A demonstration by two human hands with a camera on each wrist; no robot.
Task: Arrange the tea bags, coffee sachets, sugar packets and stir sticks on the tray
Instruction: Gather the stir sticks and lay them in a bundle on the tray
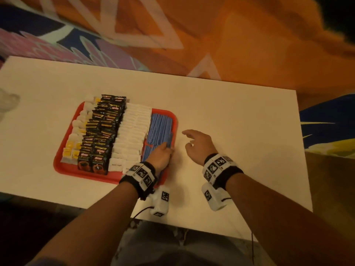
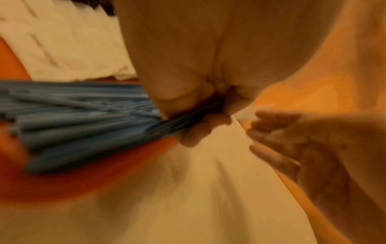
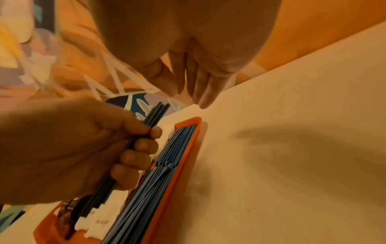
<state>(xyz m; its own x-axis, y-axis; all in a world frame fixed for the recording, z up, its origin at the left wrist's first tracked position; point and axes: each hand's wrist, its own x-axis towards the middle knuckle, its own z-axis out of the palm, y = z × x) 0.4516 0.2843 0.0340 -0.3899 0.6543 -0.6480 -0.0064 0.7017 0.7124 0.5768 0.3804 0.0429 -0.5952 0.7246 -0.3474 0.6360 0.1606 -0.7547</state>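
Observation:
A red tray [image 1: 63, 150] on the white table holds rows, from left to right: tea bags [image 1: 74, 144], black coffee sachets [image 1: 101, 135], white sugar packets [image 1: 132, 133] and blue stir sticks [image 1: 160, 127]. My left hand [image 1: 163, 153] is over the tray's near right part and grips a small bundle of blue stir sticks [image 3: 154, 118], held a little above the stick row [image 3: 167, 156]. My right hand [image 1: 196, 144] hovers over bare table just right of the tray, fingers relaxed and holding nothing. In the left wrist view the gripped sticks [image 2: 183, 122] fan out over the pile [image 2: 73, 118].
The white table [image 1: 240, 121] has bare room to the right of and behind the tray. A patterned orange carpet [image 1: 230, 45] lies beyond the far edge. A blurred pale object [image 1: 7, 102] sits at the far left.

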